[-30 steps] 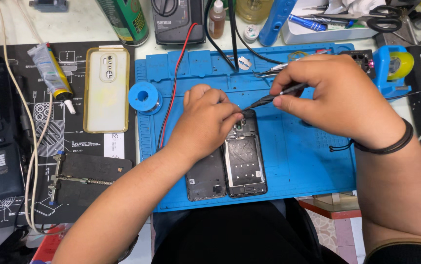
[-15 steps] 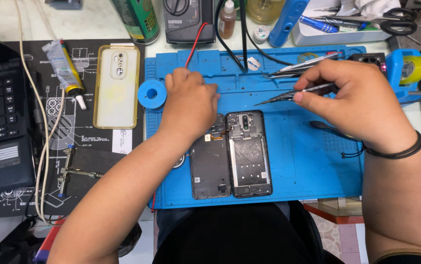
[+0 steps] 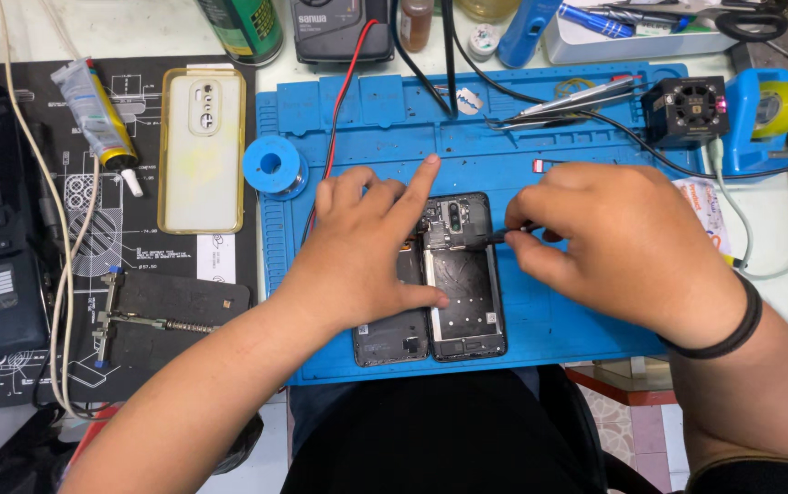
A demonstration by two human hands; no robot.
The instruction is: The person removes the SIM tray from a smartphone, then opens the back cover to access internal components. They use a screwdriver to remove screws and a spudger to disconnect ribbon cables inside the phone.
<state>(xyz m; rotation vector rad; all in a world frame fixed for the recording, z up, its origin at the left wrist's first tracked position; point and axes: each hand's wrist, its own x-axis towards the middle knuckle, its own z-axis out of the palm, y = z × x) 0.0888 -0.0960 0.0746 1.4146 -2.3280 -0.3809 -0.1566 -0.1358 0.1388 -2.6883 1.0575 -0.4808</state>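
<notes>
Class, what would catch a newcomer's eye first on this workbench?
The opened phone lies mid-mat on the blue work mat. The left hand presses on it, while the right hand holds a dark tool to its top. A yellowish phone case lies left.

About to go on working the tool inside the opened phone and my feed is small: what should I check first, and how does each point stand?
1. Left hand pins the opened phone: ok, palm and thumb on it.
2. Right hand has a firm grip on the dark tool: ok.
3. Tool tip sits on the intended part: cannot tell, too small.
4. Phone lies flat on the blue mat: ok.
5. Red wire clear of the phone: ok, it runs beside the left hand.
</notes>
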